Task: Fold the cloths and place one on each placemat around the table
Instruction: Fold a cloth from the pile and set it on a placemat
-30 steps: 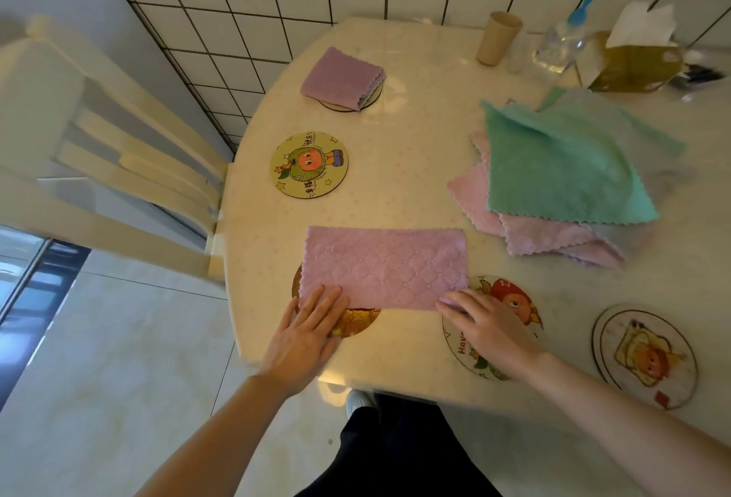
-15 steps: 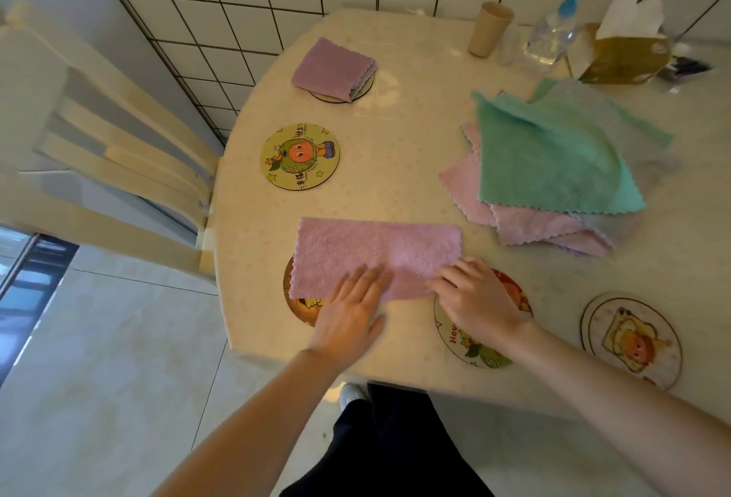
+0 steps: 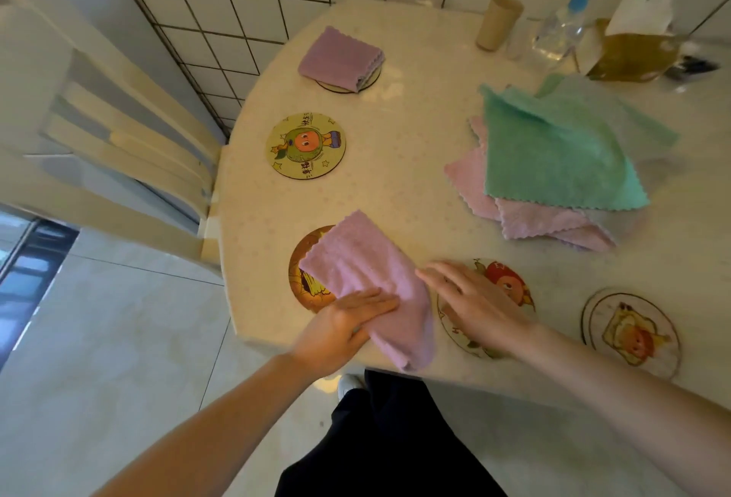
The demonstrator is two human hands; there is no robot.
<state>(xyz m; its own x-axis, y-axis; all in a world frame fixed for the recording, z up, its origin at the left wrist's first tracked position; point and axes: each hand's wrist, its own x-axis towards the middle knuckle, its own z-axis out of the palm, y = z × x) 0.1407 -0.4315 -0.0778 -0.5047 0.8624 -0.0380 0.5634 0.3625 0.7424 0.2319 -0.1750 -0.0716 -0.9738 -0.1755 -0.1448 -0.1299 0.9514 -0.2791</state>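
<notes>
Lilac cloth [image 3: 366, 279], flat in a half-fold strip a second ago, is now lifted and swung over the brown placemat [image 3: 306, 275] at the counter [image 3: 415, 164] edge. It is pinched by the left hand [image 3: 348, 328]; right hand [image 3: 474, 301] is spread flat beside it. Second fold is judged underway.

Left hand [image 3: 340, 328] grips purple cloth [image 3: 364, 279] (over placemat [image 3: 304, 279]); right hand [image 3: 478, 303] flat.
</notes>
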